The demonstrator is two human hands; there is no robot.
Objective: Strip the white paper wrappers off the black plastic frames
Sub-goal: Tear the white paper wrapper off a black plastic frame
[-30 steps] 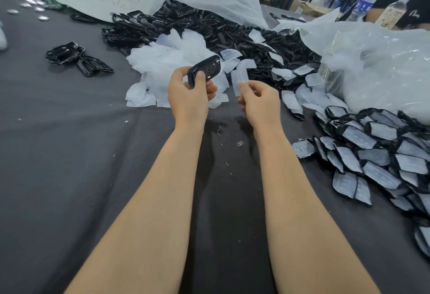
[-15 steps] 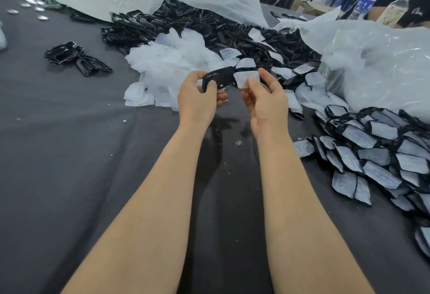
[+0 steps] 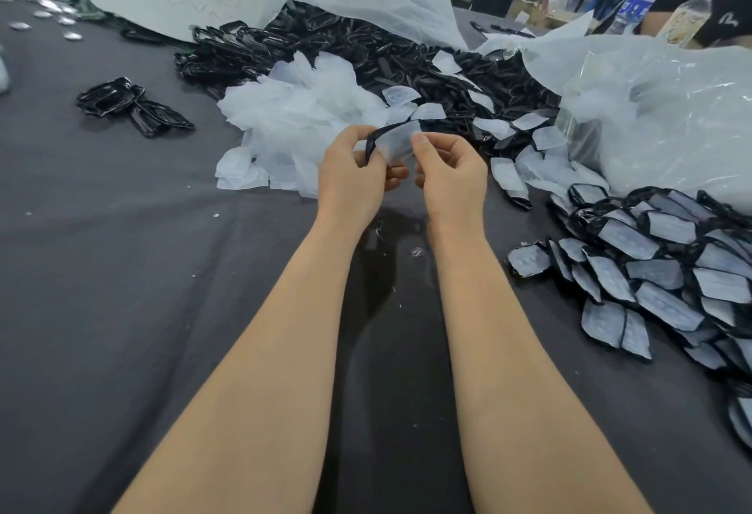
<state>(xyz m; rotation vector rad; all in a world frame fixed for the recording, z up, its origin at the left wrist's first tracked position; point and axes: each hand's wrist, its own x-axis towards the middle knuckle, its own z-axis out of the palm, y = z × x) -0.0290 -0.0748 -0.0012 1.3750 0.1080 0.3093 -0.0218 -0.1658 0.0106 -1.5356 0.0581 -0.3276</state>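
My left hand (image 3: 353, 172) grips a black plastic frame (image 3: 373, 139) by its left edge, above the dark table. A white paper wrapper (image 3: 398, 143) still covers the frame's face. My right hand (image 3: 451, 172) pinches that wrapper at its right side with thumb and fingers. Beyond my hands lies a heap of loose white wrappers (image 3: 301, 115). Behind it spreads a big pile of bare black frames (image 3: 325, 50). To my right lies a pile of wrapped frames (image 3: 659, 261).
A dark cloth covers the table (image 3: 122, 269). A few black frames (image 3: 130, 106) lie apart at the left. Crumpled clear plastic bags (image 3: 667, 115) rise at the right and back. Two bottles (image 3: 635, 5) stand far right, where people stand.
Both hands have dropped closer to me with the frame. The frame has turned edge-on, and the wrapper now faces my right hand, which pinches it.
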